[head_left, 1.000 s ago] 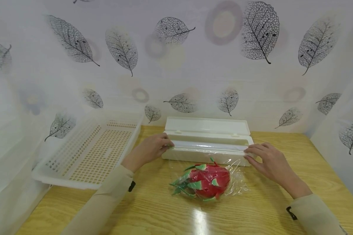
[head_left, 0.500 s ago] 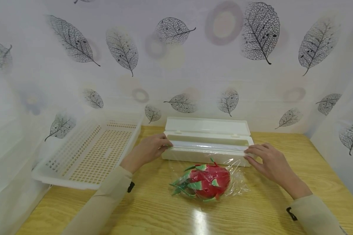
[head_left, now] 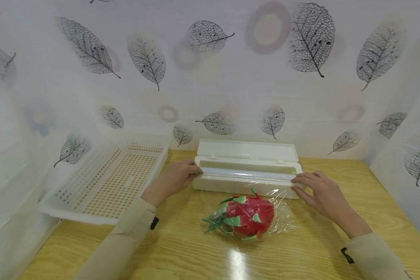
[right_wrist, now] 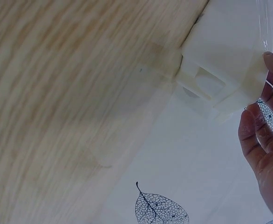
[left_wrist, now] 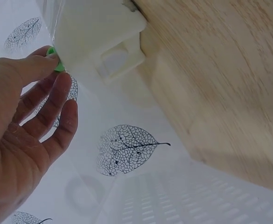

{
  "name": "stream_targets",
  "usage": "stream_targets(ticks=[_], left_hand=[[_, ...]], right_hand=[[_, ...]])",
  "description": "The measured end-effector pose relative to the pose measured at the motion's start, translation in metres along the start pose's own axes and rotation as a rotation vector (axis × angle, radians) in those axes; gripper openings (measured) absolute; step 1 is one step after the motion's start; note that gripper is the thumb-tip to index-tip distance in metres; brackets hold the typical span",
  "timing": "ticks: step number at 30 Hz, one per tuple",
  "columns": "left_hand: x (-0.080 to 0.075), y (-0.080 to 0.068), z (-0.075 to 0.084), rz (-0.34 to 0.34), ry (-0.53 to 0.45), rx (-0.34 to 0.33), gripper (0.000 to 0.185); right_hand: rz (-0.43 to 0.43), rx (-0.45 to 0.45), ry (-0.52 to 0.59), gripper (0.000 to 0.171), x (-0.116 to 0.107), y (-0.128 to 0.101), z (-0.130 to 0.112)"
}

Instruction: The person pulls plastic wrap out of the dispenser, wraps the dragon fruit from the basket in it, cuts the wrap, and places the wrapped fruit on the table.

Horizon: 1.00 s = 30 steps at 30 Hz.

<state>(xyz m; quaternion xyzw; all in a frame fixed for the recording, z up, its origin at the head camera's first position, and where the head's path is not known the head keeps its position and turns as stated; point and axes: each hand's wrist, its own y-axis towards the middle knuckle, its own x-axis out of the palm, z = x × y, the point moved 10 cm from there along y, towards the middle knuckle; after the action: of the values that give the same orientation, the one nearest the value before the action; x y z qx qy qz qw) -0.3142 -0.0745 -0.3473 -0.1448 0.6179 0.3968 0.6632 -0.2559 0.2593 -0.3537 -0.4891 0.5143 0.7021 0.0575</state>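
Observation:
A white cling-film dispenser box (head_left: 246, 183) lies across the table with its lid (head_left: 246, 149) folded back. My left hand (head_left: 176, 179) rests at its left end, fingers fairly straight on the front rim. In the left wrist view the thumb of that hand (left_wrist: 29, 116) touches a small green piece (left_wrist: 57, 61) at the box corner (left_wrist: 94, 28). My right hand (head_left: 318, 192) lies at the right end, fingertips on the rim. In the right wrist view a fingertip of this hand (right_wrist: 267, 154) meets the box end (right_wrist: 229, 51). Clear film (head_left: 283, 217) runs from the box over a red and green dragon fruit (head_left: 246, 216) in front.
A white perforated basket (head_left: 115, 182) sits tilted at the left, partly over the edge of the wooden table (head_left: 196, 252). Leaf-patterned walls (head_left: 231, 77) close in the back and both sides.

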Motion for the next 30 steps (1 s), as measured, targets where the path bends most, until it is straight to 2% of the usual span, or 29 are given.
stream_targets(ticks=[3, 13, 19, 25, 28, 30], left_hand=[[0.000, -0.001, -0.002, -0.001, 0.001, -0.012, 0.014], [-0.002, -0.003, -0.004, 0.017, 0.012, -0.018, 0.013], [-0.005, -0.008, 0.001, 0.062, 0.091, -0.018, 0.015], [-0.020, -0.021, 0.019, 0.181, 0.152, 0.001, 0.023], [-0.019, -0.028, 0.033, 0.155, 0.096, 0.013, 0.022], [-0.012, -0.035, 0.043, 0.097, 0.039, 0.023, 0.024]], right_hand=[[-0.008, 0.010, -0.007, 0.018, 0.000, -0.001, 0.001], [0.003, 0.007, -0.001, 0.025, 0.000, -0.001, 0.001], [-0.018, 0.028, 0.000, 0.019, 0.000, 0.002, 0.000], [-0.096, 0.094, 0.011, 0.027, -0.001, 0.004, -0.002], [-0.095, 0.122, 0.039, 0.029, -0.010, 0.003, -0.005], [-0.071, 0.117, 0.063, 0.028, -0.019, 0.001, -0.012]])
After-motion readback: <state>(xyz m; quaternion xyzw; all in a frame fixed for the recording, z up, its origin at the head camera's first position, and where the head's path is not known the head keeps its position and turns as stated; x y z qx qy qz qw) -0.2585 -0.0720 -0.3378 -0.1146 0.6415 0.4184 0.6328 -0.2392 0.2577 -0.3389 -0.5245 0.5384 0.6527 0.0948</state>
